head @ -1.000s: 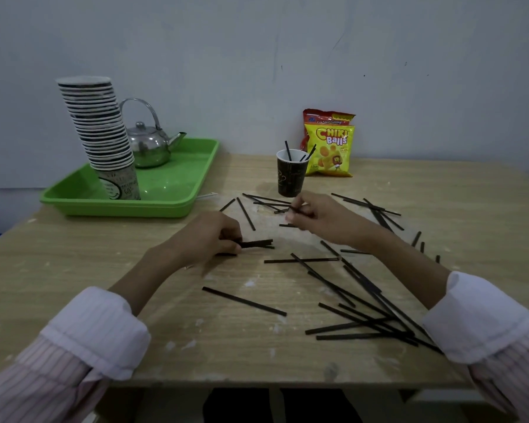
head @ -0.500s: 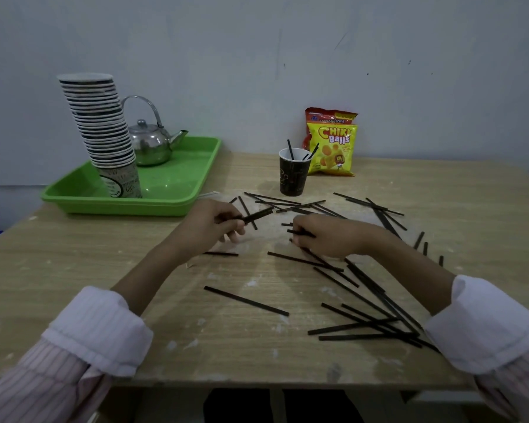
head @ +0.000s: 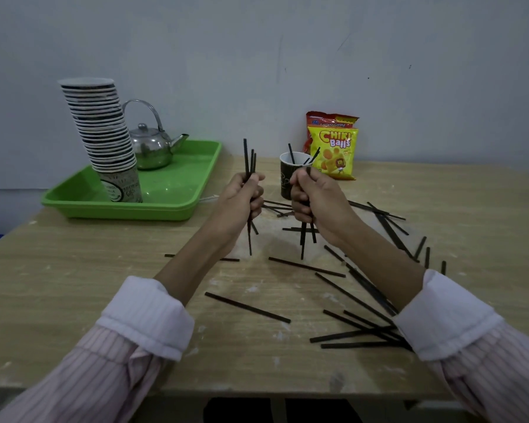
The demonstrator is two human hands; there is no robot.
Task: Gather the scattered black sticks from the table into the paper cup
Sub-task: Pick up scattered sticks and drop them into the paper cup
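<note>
At the far left of the desk (head: 74, 270) sits a green tray (head: 177, 190) carrying a tall, leaning stack of paper cups (head: 104, 138) and, just behind it to the right, a steel kettle (head: 150, 148).

My left hand (head: 242, 199) is raised above the desk, its grip clenched around a small bundle of black sticks (head: 248, 160) held nearly upright; their tops stand well above my fist and their lower ends hang out below it, clear of the wood. My rolled white cuff and striped sleeve (head: 141, 319) run back toward me.

Between my two hands, a little farther back, stands the dark paper cup (head: 286, 178), upright, with a few sticks already leaning inside it. My right hand (head: 315, 199) is just in front of and beside that cup, its grip closed on a second bundle of sticks (head: 304, 236) that pokes down from under my palm, upright as well.

Behind the cup, against the wall, leans a yellow snack bag (head: 333, 154) with a red one tucked behind it.

Many loose sticks (head: 358, 300) still lie flat on the desk: one lone stick in front of me near the middle, a few under and behind my hands, and the thickest, crossed pile along and under my right forearm, toward the right.
</note>
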